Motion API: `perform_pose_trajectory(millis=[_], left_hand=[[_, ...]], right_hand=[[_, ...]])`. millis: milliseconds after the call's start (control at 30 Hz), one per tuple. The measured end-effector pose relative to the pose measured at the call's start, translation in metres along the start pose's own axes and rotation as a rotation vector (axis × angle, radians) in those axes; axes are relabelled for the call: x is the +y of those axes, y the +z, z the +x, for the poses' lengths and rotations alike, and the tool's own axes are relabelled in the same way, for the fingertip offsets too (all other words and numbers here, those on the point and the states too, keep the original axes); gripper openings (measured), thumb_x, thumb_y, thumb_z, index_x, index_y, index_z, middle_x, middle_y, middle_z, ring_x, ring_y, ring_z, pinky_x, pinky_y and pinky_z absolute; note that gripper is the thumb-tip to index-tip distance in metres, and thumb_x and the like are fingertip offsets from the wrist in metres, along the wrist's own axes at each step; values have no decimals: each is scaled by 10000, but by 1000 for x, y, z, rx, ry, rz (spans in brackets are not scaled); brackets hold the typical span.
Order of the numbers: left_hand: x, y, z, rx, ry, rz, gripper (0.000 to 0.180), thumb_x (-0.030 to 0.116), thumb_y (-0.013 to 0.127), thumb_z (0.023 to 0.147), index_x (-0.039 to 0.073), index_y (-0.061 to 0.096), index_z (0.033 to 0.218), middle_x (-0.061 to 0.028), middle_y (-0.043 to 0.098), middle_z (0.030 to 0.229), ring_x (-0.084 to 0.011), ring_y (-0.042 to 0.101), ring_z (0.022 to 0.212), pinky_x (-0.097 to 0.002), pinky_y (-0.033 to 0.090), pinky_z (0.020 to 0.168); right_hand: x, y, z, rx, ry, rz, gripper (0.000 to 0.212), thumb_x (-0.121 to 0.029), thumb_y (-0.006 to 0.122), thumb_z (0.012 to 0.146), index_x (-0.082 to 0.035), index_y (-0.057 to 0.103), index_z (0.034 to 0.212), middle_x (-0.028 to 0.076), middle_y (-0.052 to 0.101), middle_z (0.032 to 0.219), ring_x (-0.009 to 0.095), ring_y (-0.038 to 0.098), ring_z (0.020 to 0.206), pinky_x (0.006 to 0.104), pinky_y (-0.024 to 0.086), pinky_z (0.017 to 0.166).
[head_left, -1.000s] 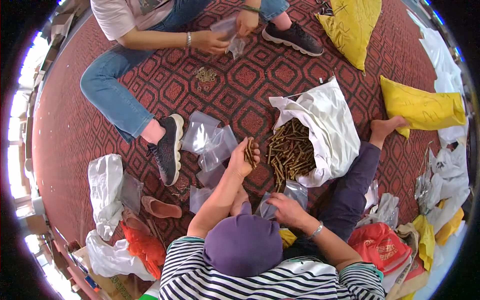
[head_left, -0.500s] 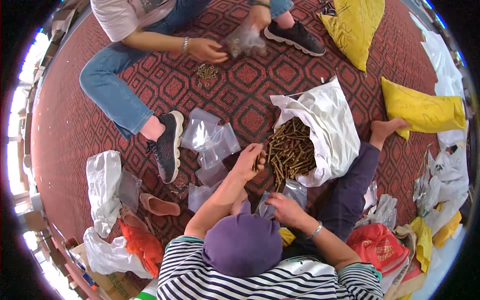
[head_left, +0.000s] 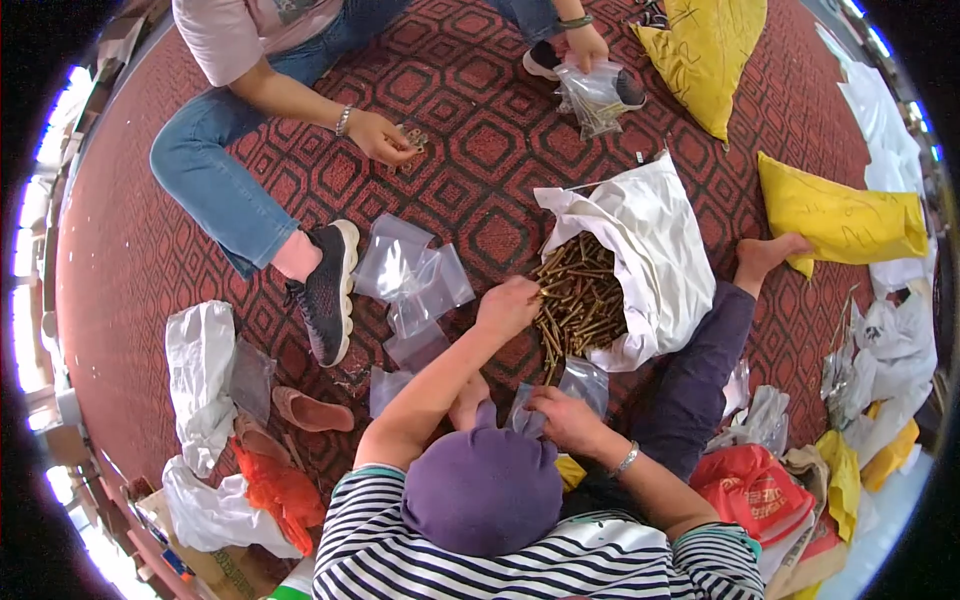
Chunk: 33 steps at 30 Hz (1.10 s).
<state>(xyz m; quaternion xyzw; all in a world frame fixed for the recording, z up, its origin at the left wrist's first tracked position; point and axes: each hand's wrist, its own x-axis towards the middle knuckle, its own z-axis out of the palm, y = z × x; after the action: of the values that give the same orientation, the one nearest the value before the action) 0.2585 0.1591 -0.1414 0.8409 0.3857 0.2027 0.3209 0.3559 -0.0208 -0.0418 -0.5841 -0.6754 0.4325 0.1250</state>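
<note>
At the mouth of a white woven sack lies a heap of thin brass-coloured bolts. My left hand is at the heap's left edge, back upward, its fingers curled round bolts and partly hidden. Low in the middle, my right hand pinches a clear plastic bag by its edge. Another clear bag lies just beyond that hand. More flat clear bags are spread on the carpet left of my left hand.
Across from me a co-worker's hand is over small metal rings; the other hand lifts a filled clear bag. Yellow sacks lie to the right. Pink slippers, a red bag and white sacks surround me on patterned red carpet.
My left hand has turned over and moved up slightly to the bolt heap. My right hand stays with the bag. The co-worker's filled bag moved right, the other hand left to the rings.
</note>
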Motion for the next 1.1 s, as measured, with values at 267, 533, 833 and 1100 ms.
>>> perform_pose_trajectory(millis=[267,533,833,1100], left_hand=[[6,9,10,-256,92,275,150,176,533,743,61,575,829,-130,582,734,-316,544,571,-386,435,511],[1,-41,23,-372,-697,-1068,171,182,531,768,75,583,890,-126,605,769,-241,558,573,-354,431,505],[31,-7,74,-229,-138,201,151,118,499,741,40,592,831,-154,622,704,-286,602,597,-368,440,484],[30,-4,67,-199,-41,423,157,124,511,729,-6,599,741,-153,629,703,-333,595,582,-418,449,503]], right_hand=[[-12,0,-1,73,-47,22,300,-97,519,744,-97,559,1042,97,530,1090,287,564,905,337,500,696],[-4,2,3,48,-45,13,330,-97,545,722,-105,558,1051,95,530,1102,282,566,918,342,502,691],[-9,-2,8,-3,59,54,344,-78,563,690,-107,571,1033,96,525,1133,310,578,896,357,497,696],[-23,-11,11,114,18,69,365,-39,520,684,-82,578,1042,104,530,1134,320,576,897,366,486,726]])
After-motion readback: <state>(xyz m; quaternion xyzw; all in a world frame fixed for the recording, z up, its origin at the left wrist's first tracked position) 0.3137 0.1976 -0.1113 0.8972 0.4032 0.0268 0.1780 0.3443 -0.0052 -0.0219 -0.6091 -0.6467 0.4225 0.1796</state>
